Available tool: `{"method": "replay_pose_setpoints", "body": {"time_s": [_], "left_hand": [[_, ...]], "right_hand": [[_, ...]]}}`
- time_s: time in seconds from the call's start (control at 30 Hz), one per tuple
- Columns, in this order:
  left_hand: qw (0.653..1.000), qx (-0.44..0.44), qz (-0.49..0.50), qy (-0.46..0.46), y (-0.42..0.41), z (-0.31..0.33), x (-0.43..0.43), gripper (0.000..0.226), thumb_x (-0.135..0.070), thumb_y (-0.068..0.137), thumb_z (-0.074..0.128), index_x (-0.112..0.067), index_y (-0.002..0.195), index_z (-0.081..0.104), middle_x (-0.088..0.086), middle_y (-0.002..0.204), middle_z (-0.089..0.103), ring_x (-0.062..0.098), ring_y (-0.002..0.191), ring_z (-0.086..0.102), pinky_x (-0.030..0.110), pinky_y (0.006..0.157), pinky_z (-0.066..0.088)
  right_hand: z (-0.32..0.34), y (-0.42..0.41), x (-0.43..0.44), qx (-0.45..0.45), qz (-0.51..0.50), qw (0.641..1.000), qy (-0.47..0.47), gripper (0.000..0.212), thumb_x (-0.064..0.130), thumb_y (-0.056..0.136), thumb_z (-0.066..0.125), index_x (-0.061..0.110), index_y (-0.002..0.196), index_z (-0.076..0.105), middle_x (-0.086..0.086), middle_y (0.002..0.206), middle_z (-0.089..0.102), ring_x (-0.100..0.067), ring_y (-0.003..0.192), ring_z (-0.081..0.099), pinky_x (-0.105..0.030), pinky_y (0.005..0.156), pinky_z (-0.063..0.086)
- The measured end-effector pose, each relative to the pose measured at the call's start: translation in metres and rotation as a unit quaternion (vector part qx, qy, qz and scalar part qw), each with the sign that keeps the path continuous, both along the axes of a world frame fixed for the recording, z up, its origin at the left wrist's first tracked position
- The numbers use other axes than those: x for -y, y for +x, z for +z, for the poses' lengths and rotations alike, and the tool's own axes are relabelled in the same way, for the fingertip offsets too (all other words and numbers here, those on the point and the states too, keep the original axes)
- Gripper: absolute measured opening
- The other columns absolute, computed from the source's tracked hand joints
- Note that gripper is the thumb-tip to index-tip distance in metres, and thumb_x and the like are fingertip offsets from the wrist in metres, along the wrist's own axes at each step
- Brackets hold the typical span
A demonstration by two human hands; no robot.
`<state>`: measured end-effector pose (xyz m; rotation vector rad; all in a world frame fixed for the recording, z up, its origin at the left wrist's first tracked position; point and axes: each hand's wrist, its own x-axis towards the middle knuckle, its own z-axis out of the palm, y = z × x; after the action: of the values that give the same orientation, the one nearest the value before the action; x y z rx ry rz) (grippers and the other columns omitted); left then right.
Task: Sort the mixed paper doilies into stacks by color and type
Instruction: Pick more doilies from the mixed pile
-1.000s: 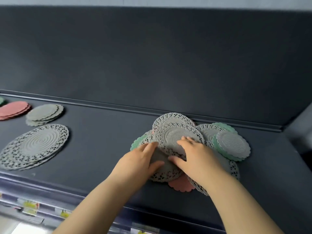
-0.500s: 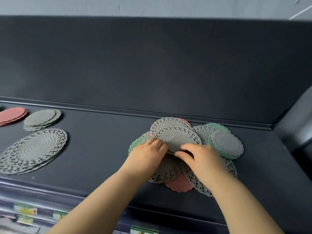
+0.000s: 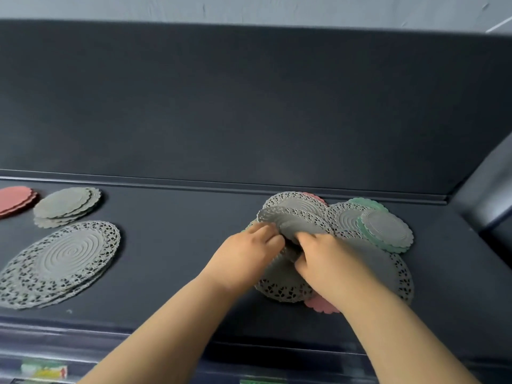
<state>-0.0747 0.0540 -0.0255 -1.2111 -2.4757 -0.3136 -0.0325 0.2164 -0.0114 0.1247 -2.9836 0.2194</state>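
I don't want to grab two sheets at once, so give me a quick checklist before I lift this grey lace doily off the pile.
1. Grip: left hand and right hand both pinch the near edge of the grey lace doily: ok.
2. Only one sheet pinched: cannot tell, the fingers hide the edge.
3. Doily lifted off: not ok, its far part rests on the mixed pile.
4. Large lace stack at the left has nothing on top: ok.
5. Doily matches that stack's type: cannot tell.

A single head view looks forward and down, close over the dark shelf (image 3: 166, 261).
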Motion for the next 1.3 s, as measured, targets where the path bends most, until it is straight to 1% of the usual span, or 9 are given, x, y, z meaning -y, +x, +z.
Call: {"method": "replay_pose_setpoints", "body": {"time_s": [0.17,0.37,0.5,0.63,0.8,0.9,1.07,1.17,1.3], "left_hand": [[0.998,-0.014,0.024,0.054,-0.017,0.009,0.067,0.038,0.017,0.049,0.073,-0.003,0.082,0.066,0.011,0.096,0.069,0.027,0.088,0.068,0.035,0.052,0.056],[0.978,-0.019,0.087,0.186,-0.041,0.018,0.194,0.010,0.000,0.078,0.060,0.000,0.085,0.067,0.011,0.105,0.070,0.026,0.099,0.066,0.025,0.090,0.043],[0.973,0.020,0.147,0.179,-0.048,0.011,0.285,0.026,0.010,0.069,0.073,-0.004,0.091,0.070,0.006,0.105,0.070,0.018,0.100,0.064,0.018,0.089,0.038],[0.982,0.043,0.122,0.141,-0.051,0.002,0.351,0.021,-0.005,0.076,0.064,-0.010,0.094,0.073,-0.001,0.100,0.071,0.010,0.098,0.062,0.015,0.091,0.040],[0.992,0.089,0.064,0.067,-0.046,-0.017,0.384,0.023,-0.013,0.078,0.059,-0.017,0.093,0.076,-0.006,0.102,0.071,0.011,0.098,0.066,0.032,0.078,0.057],[0.990,0.099,0.063,0.077,-0.046,-0.019,0.387,0.034,-0.022,0.081,0.044,-0.020,0.091,0.076,-0.009,0.102,0.071,0.008,0.098,0.066,0.030,0.077,0.057],[0.991,0.076,0.093,0.064,-0.047,-0.018,0.385,0.031,0.000,0.069,0.057,-0.017,0.086,0.077,-0.006,0.099,0.072,0.012,0.094,0.068,0.032,0.073,0.057],[0.984,0.105,0.139,0.044,-0.042,-0.018,0.385,0.052,0.022,0.050,0.071,-0.014,0.088,0.077,-0.002,0.101,0.072,0.018,0.096,0.068,0.040,0.069,0.059],[0.980,0.103,0.170,-0.012,-0.036,-0.008,0.381,0.052,0.015,0.048,0.074,-0.015,0.090,0.076,-0.003,0.101,0.072,0.018,0.090,0.070,0.038,0.068,0.058]], "right_hand": [[0.005,-0.006,0.058,-0.116,-0.042,0.988,-0.094,0.028,0.009,0.083,0.053,0.015,0.108,0.062,-0.008,0.080,0.068,-0.026,0.069,0.062,-0.030,0.055,0.046],[-0.009,-0.029,0.175,-0.139,-0.002,0.959,-0.249,0.029,0.011,0.087,0.054,0.023,0.111,0.064,0.003,0.076,0.065,-0.005,0.060,0.049,-0.012,0.056,0.035],[-0.013,-0.042,0.239,-0.144,0.002,0.943,-0.300,0.027,0.009,0.089,0.051,0.021,0.109,0.064,0.019,0.063,0.050,0.007,0.060,0.049,-0.002,0.054,0.032],[-0.014,-0.052,0.287,-0.160,-0.002,0.940,-0.303,0.026,0.004,0.087,0.052,0.015,0.106,0.066,0.023,0.063,0.048,0.014,0.061,0.049,0.000,0.055,0.030],[-0.015,-0.056,0.319,-0.144,0.006,0.941,-0.307,0.026,0.008,0.088,0.052,0.016,0.110,0.065,0.027,0.060,0.042,0.013,0.064,0.050,0.002,0.058,0.031],[-0.016,-0.057,0.325,-0.142,0.020,0.943,-0.301,0.027,0.005,0.088,0.053,0.013,0.111,0.064,0.018,0.072,0.051,0.017,0.066,0.049,0.005,0.062,0.030],[-0.018,-0.057,0.317,-0.160,0.036,0.934,-0.317,0.027,0.009,0.088,0.049,0.013,0.109,0.065,0.017,0.072,0.054,0.015,0.063,0.049,0.003,0.061,0.031],[-0.019,-0.058,0.310,-0.138,0.040,0.929,-0.340,0.026,0.008,0.089,0.050,0.016,0.109,0.065,0.021,0.071,0.054,0.011,0.062,0.050,-0.001,0.059,0.033],[-0.020,-0.058,0.311,-0.122,0.046,0.923,-0.361,0.027,0.006,0.087,0.053,0.016,0.110,0.065,0.017,0.075,0.060,0.012,0.063,0.050,-0.002,0.058,0.034]]}}
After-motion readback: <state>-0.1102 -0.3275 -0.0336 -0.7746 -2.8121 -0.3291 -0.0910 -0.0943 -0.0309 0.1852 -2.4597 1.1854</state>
